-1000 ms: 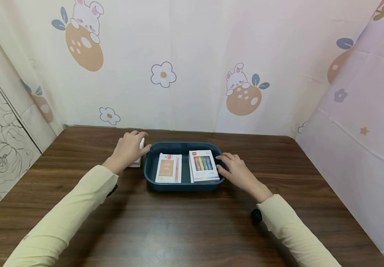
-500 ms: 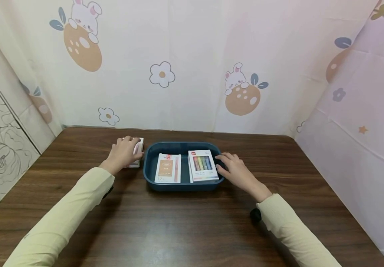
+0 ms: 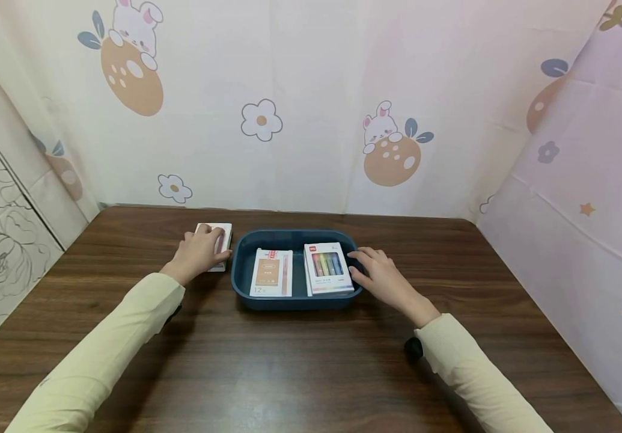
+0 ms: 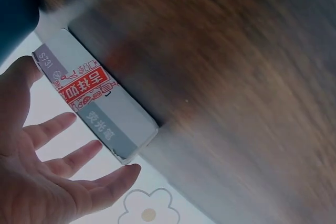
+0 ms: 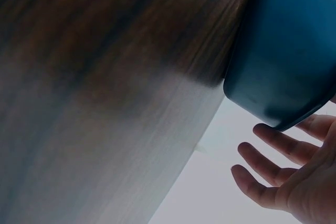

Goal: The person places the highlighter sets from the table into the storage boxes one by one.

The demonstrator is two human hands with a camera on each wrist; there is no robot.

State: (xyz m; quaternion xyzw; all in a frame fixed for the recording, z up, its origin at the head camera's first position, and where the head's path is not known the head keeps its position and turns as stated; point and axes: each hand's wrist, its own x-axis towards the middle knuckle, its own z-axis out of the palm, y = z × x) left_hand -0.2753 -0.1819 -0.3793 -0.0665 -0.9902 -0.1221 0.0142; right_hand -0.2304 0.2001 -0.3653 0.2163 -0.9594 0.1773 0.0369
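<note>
In the head view my left hand (image 3: 194,252) is over a white highlighter box (image 3: 225,235) lying flat left of the tray. The left wrist view shows the thumb at one corner of this highlighter box (image 4: 92,93), the other fingers spread along its upper edge. My right hand (image 3: 386,278) is at the right rim of a dark blue tray (image 3: 297,304), its fingers relaxed and fingertips over the rim. Inside lie a white box with a brown panel (image 3: 271,273) on the left and a white box picturing coloured sticks (image 3: 329,269) on the right.
Everything stands on a dark wood-grain table (image 3: 289,373). A patterned curtain (image 3: 311,162) hangs along its back edge, and another curtain (image 3: 576,240) closes off the right side. The highlighter box sits close to the tray's left end.
My left hand has drawn left and down from near the tray's left rim onto the highlighter box, uncovering more of its top. The right hand and tray stay put; the view shifts slightly.
</note>
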